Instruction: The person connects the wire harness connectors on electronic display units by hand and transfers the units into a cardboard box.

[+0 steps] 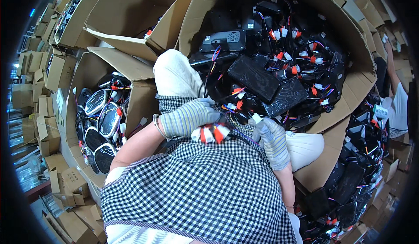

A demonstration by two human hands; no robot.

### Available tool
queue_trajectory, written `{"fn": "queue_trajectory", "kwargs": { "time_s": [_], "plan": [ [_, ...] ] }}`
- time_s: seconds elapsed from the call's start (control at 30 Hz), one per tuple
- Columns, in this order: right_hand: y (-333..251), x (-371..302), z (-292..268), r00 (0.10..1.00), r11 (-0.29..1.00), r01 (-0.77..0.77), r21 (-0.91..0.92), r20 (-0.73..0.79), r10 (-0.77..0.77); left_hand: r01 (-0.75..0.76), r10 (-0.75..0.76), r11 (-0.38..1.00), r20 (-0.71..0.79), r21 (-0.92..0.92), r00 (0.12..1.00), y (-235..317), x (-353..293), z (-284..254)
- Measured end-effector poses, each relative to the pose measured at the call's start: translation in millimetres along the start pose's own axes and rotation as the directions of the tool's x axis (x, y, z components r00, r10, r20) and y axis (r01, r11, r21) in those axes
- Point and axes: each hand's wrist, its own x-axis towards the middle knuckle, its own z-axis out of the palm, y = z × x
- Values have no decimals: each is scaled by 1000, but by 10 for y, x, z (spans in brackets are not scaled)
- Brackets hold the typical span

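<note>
My left hand (188, 118), in a striped knit glove, is closed over a bundle of cables with red and white plug connectors (210, 134), which stick out below its fingers above my lap. To the right, my right hand (272, 141), gloved the same way, pinches a white plug connector (256, 118) between thumb and fingers. Thin coloured wires (238, 128) run between the two hands. Just ahead of them, black boxy devices (254, 77) with wires and red and white plugs fill a large cardboard box (349, 106).
A carton (142, 97) at the left holds mirror-like devices (109, 119) with wires. More black wired devices (349, 178) are heaped at the right. Another open carton (126, 14) stands at the far left. A co-worker's arm (391, 65) shows at the right edge.
</note>
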Motion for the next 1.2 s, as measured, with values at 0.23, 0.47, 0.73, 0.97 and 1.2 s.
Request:
{"fn": "queue_trajectory", "kwargs": {
  "time_s": [0.23, 0.47, 0.73, 0.97, 1.2],
  "plan": [
    [-149, 199, 173, 770, 612, 552, -567, 64, -635, -12, -236, 807, -341, -590, 910, -58, 43, 276],
    [-290, 242, 170, 860, 507, 493, -707, 307, -408, -37, -451, 322, -187, -946, 873, 24, 88, 303],
    [-323, 170, 199, 982, 976, -118, 182, 171, 87, 18, -241, 944, -651, -330, 720, 104, 118, 360],
    [-58, 248, 240, 938, 873, -260, 413, 322, 127, 220, -20, 959, -730, 179, 683, 145, 189, 280],
    [84, 452, 226, 911, 941, -278, 195, 363, 194, 80, -218, 945, -430, -316, 876, 45, 123, 227]
  ]
}}
